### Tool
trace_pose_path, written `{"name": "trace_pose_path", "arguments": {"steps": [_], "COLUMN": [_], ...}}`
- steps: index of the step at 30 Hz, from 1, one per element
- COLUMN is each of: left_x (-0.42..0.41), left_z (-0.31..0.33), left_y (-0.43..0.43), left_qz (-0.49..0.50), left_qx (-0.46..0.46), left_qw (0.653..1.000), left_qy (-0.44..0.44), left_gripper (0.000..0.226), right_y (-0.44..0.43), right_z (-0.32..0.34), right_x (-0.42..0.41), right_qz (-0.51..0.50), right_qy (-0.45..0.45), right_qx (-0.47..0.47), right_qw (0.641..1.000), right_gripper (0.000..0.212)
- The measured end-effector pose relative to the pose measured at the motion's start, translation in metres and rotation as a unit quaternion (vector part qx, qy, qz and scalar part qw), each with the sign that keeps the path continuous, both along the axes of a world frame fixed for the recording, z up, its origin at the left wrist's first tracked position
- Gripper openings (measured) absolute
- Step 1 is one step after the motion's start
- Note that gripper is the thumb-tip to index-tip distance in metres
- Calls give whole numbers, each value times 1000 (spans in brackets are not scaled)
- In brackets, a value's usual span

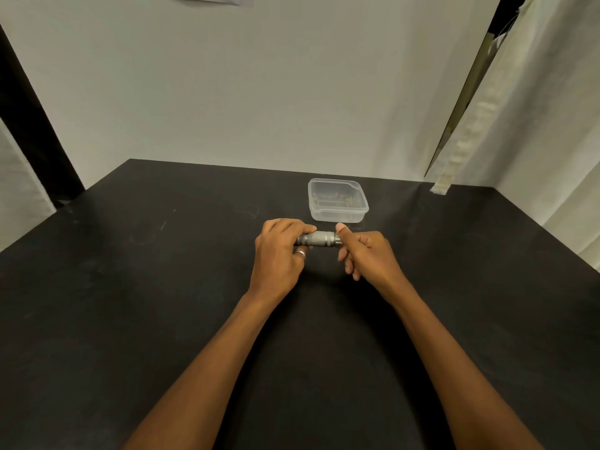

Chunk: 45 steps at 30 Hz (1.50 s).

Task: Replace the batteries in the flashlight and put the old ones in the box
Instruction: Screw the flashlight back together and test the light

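A small grey metal flashlight (317, 239) is held level above the black table, between both hands. My left hand (280, 251), with a ring on one finger, wraps around its left end. My right hand (363, 251) pinches its right end with thumb and fingers. Just behind the hands stands a clear plastic box (337, 216) without a lid; a few dim, brownish items lie at its far side, too faint to identify.
The black table (162, 287) stretches wide on both sides of the hands. A white wall backs it, a white curtain (535, 125) hangs along the right edge, and a black post (32, 125) stands at the far left.
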<state>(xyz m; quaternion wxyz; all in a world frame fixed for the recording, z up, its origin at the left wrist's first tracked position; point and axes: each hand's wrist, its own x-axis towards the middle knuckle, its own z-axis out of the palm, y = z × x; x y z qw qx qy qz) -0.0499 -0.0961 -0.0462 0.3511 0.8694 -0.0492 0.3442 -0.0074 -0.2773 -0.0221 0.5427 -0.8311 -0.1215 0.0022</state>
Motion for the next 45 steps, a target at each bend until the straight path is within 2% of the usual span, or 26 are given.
{"name": "trace_pose_path", "arguments": {"steps": [3,5,10,12,14,17,19,21,24,25,27,31,33,36,39,43,45], "left_x": [1,2,3,4,5,5,5,6,6,6,6,5,5,7,6,5,4], "left_z": [-1,-1,-3,-4,-4,-4,-5,-5,-5,-5,-5,-5,-5,-6,-6,-5,-4], "left_y": [1,2,2,4,4,3,2,3,4,4,5,3,3,4,4,3,3], "left_qz": [0,4,13,17,14,2,-1,6,17,19,17,8,8,16,21,12,13], "left_qx": [-7,-12,-21,-24,-25,-27,-27,-29,-36,-35,-29,-24,-20,-23,-21,-17,-16], "left_qw": [1000,1000,1000,1000,1000,1000,1000,1000,999,999,999,1000,1000,1000,1000,1000,1000], "left_qy": [0,4,11,11,7,4,2,3,8,9,10,9,12,11,9,7,7], "left_gripper": [40,39,39,38,38,38,38,38,36,36,37,39,39,39,40,40,39], "right_y": [2,3,2,0,0,1,1,1,-2,-2,-1,2,1,-1,1,0,0], "right_z": [0,1,2,1,2,1,0,1,4,4,2,0,0,0,-1,-2,-1], "right_x": [-1,-2,-2,0,0,-2,-3,-2,1,1,2,-1,-1,0,0,0,0], "right_qz": [-28,-36,52,71,57,10,-15,-17,45,60,51,-8,-11,45,53,3,2], "right_qy": [-22,-49,-43,-38,-33,-51,-62,-69,-54,-49,-47,-60,-64,-46,-44,-59,-58], "right_qx": [-27,-25,59,65,51,-21,-32,-22,38,50,28,-42,-34,26,22,-35,-13], "right_qw": [999,998,996,995,997,998,997,997,997,996,997,997,997,998,997,998,998], "right_gripper": [63,52,18,10,16,52,61,51,11,9,9,44,40,11,8,43,39]}}
